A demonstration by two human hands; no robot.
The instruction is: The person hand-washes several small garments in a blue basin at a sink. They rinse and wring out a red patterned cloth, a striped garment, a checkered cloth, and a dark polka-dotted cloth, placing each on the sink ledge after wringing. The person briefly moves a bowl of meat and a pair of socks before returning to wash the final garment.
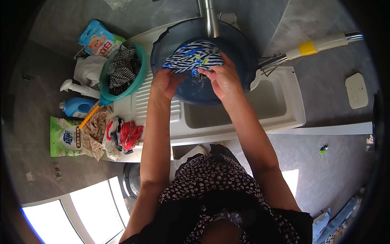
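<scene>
Stretched between my two hands is a striped cloth garment (195,56), navy and white with blue and yellow patches. My left hand (166,82) grips its left end, and my right hand (221,73) pinches the right side. The cloth is over a large dark blue plastic basin (246,61), and part of it hangs down toward the inside. A little water seems to lie in the basin, though how deep I cannot tell. The basin rests on a white washboard sink (207,134). Above the basin's far side comes down a metal faucet (211,23).
Left of the sink stand a teal basin (141,79) of dark clothes, a blue detergent pouch (99,39), a blue bottle (77,106), a green detergent bag (65,137) and small garments (131,134). A brush with an orange handle (90,116) lies among them. A pole (317,48) juts in at right.
</scene>
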